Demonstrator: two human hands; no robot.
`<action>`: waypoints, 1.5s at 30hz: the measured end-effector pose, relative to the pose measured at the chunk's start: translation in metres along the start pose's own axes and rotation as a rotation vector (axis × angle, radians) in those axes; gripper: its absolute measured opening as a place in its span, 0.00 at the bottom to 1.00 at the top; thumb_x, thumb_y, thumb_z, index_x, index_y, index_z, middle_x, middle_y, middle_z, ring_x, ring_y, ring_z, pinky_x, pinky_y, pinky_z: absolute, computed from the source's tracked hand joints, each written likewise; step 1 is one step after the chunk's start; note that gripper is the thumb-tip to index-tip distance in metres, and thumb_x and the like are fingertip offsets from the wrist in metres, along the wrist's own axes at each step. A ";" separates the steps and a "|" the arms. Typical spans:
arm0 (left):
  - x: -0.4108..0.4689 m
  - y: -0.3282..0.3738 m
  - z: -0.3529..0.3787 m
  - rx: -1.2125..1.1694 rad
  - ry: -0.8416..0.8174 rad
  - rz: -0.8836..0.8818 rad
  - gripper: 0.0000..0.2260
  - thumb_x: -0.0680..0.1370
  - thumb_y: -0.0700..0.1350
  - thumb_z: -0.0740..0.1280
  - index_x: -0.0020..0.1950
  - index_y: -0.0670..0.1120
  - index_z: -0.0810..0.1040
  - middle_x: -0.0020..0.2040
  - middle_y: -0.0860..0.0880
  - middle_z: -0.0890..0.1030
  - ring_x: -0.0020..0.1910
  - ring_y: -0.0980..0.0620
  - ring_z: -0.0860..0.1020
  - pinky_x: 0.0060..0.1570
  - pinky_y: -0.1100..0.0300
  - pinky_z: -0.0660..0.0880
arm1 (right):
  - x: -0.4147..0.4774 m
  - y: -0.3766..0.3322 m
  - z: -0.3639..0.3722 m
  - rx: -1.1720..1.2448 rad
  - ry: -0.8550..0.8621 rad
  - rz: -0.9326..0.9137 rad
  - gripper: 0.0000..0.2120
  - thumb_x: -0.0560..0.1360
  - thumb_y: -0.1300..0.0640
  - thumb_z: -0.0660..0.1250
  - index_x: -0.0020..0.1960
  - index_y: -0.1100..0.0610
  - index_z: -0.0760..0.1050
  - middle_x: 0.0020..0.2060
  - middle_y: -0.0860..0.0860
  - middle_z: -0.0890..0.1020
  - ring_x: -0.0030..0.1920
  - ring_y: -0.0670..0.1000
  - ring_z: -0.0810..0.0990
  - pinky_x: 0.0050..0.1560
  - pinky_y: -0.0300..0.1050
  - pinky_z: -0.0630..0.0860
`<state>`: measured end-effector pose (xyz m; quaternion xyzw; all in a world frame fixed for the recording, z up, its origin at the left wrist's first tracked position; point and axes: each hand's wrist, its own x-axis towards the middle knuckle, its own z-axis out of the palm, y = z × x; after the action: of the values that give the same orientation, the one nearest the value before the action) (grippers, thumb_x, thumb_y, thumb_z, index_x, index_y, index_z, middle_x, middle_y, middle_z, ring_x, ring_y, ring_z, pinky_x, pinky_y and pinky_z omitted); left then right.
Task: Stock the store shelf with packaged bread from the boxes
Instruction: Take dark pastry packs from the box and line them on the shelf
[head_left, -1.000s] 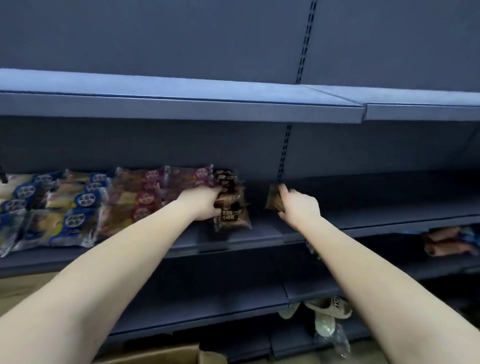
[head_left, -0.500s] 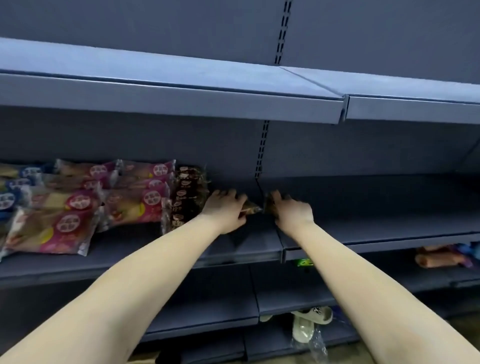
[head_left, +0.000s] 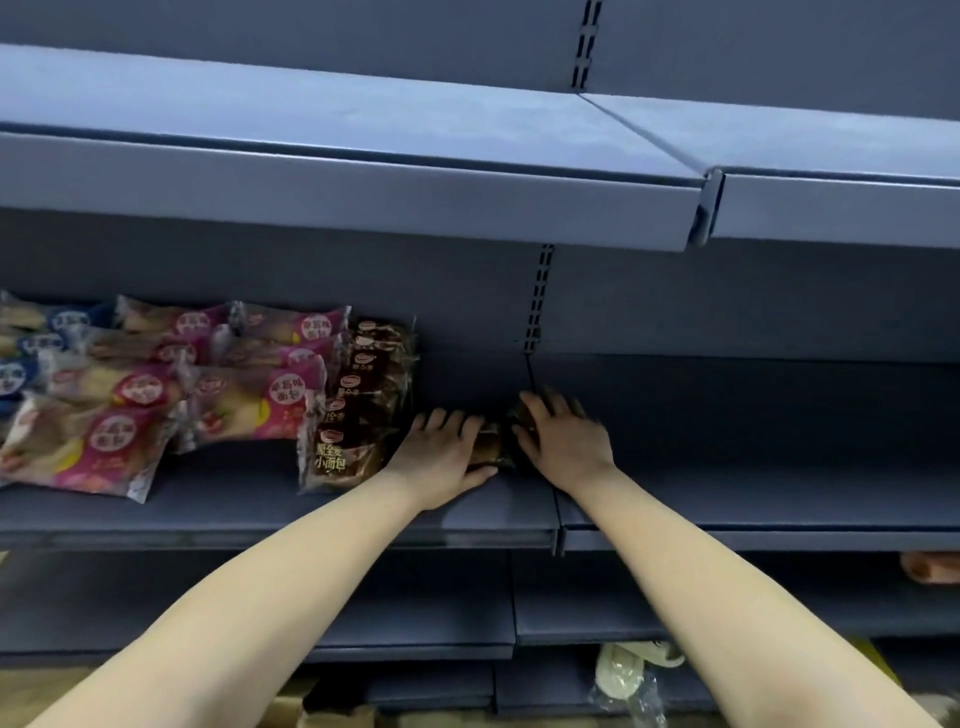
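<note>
Both hands are making a loose, open grip on one small brown bread packet (head_left: 488, 448) low on the middle shelf (head_left: 260, 512), just right of the frame's centre. The left hand (head_left: 441, 453) is lying with fingers nearly straight and its thumb stretching along the packet's near edge. The right hand (head_left: 567, 441), somewhat blurred, is spreading its fingers over the packet's right end. Neither is visibly curling round it, so they are pressing and steadying rather than clasping. The packet is looking light and soft, in slick crinkly film. It is probably asking for a gentle hold at the sides or the sealed ends, since squeezing the middle would be crushing the bread. Just left of it a row of matching brown packets (head_left: 363, 405) is leaning back. Beyond them pink packets (head_left: 249, 400) are lying overlapped, and blue ones (head_left: 23, 358) are showing at the far left edge. The upper shelf (head_left: 363, 197) is overhanging the work. A cardboard box (head_left: 322, 713) is peeking in at the bottom edge.
</note>
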<state>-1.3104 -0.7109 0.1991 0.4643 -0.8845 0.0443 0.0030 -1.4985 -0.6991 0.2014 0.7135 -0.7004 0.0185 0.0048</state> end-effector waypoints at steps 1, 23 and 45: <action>0.000 -0.001 0.001 -0.017 0.004 -0.006 0.30 0.79 0.64 0.53 0.74 0.46 0.59 0.69 0.45 0.67 0.65 0.44 0.66 0.65 0.51 0.62 | -0.001 0.001 0.003 0.030 -0.011 -0.005 0.27 0.81 0.40 0.48 0.77 0.46 0.49 0.77 0.52 0.54 0.75 0.58 0.54 0.70 0.56 0.60; -0.003 -0.003 0.003 -0.180 -0.099 -0.045 0.28 0.78 0.62 0.57 0.73 0.49 0.59 0.70 0.45 0.65 0.68 0.42 0.62 0.66 0.48 0.63 | -0.021 -0.020 0.000 0.194 -0.199 0.115 0.22 0.82 0.43 0.47 0.75 0.38 0.54 0.78 0.47 0.44 0.76 0.57 0.39 0.73 0.67 0.42; -0.008 -0.027 -0.085 -0.979 0.030 -0.467 0.13 0.79 0.57 0.61 0.57 0.51 0.76 0.51 0.50 0.79 0.47 0.52 0.77 0.41 0.57 0.77 | -0.002 -0.033 -0.039 0.049 0.267 -0.522 0.44 0.70 0.31 0.49 0.77 0.57 0.54 0.76 0.54 0.58 0.76 0.56 0.53 0.74 0.62 0.42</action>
<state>-1.2868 -0.7125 0.2857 0.5921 -0.6748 -0.3682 0.2416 -1.4662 -0.6956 0.2409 0.8606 -0.4858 0.1273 0.0844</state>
